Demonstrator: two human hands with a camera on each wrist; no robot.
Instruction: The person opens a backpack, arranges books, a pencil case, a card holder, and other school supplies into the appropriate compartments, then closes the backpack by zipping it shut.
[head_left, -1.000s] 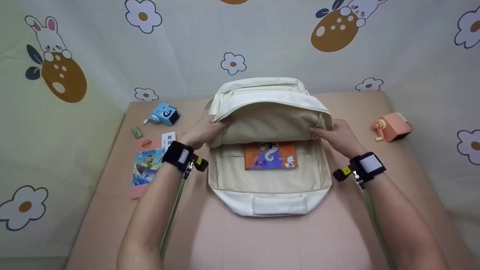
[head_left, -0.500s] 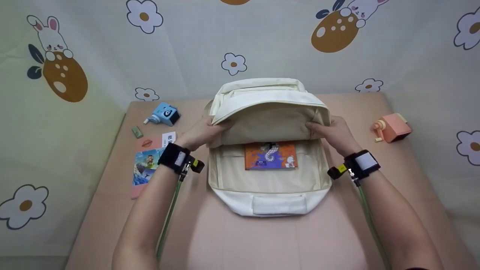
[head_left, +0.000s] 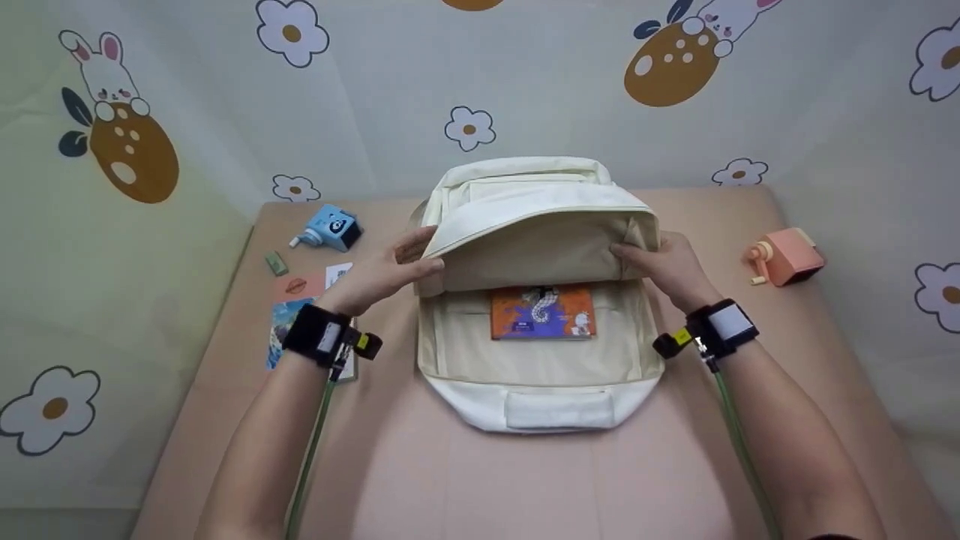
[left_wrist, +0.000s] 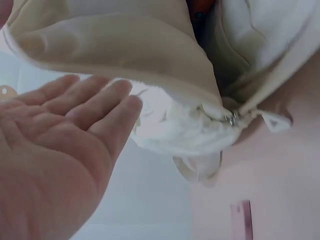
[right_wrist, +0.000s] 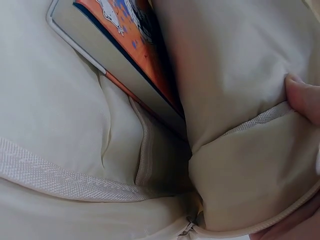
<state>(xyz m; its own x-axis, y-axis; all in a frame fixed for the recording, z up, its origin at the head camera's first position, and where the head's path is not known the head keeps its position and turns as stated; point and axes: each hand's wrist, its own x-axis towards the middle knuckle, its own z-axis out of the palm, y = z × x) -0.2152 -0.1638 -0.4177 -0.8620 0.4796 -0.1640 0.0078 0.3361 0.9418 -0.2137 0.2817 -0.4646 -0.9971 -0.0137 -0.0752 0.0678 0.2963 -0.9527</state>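
A cream backpack (head_left: 469,409) lies unzipped on the table, its front flap (head_left: 536,247) raised. My right hand (head_left: 671,270) pinches the flap's right edge, the thumb (right_wrist: 302,97) on the beige lining in the right wrist view. At the flap's left edge, my left hand (head_left: 375,274) has its thumb and fingers spread apart. Its fingers (left_wrist: 100,105) reach out nearly straight beside the flap's rim in the left wrist view. An orange and purple book (head_left: 544,311) lies inside the main compartment, its far end hidden under the flap.
A blue crank pencil sharpener (head_left: 334,227) and a small green block (head_left: 276,263) sit at the back left. Beneath my left forearm lies a picture-covered book (head_left: 283,319), partly hidden. A pink crank sharpener (head_left: 795,256) stands at the right. Patterned cloth (head_left: 375,97) hangs behind the table.
My left hand has loosened its grip on the flap and drawn back leftward, its fingers spreading. The flap's left side has sagged a little. My right hand keeps its hold.
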